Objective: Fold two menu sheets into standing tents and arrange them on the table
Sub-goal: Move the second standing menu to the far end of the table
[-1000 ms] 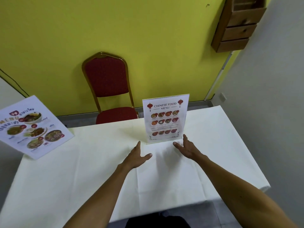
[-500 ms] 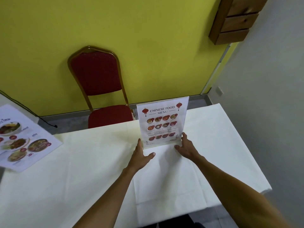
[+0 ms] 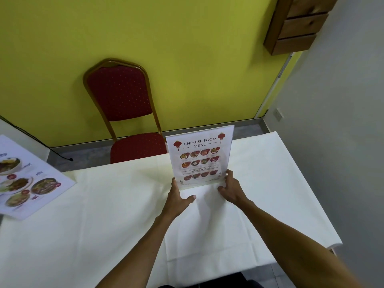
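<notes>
A white "Chinese Food Menu" tent (image 3: 200, 156) stands upright near the far edge of the table (image 3: 104, 225), which is covered in a cream cloth. My left hand (image 3: 177, 197) touches its lower left corner, fingers against the edge and thumb spread out on the cloth. My right hand (image 3: 230, 189) holds its lower right corner, fingers curled at the edge. A second menu (image 3: 25, 181) with photos of dishes rests tilted at the table's left end.
A red padded chair with a gold frame (image 3: 122, 113) stands behind the table against the yellow wall. A grey wall runs close along the right side. A wooden drawer unit (image 3: 297, 26) hangs high at the right. A black cable (image 3: 62, 157) lies on the floor.
Both hands have moved forward from the cloth to the bottom corners of the Chinese menu tent. The view has shifted, so the second menu now sits lower at the left.
</notes>
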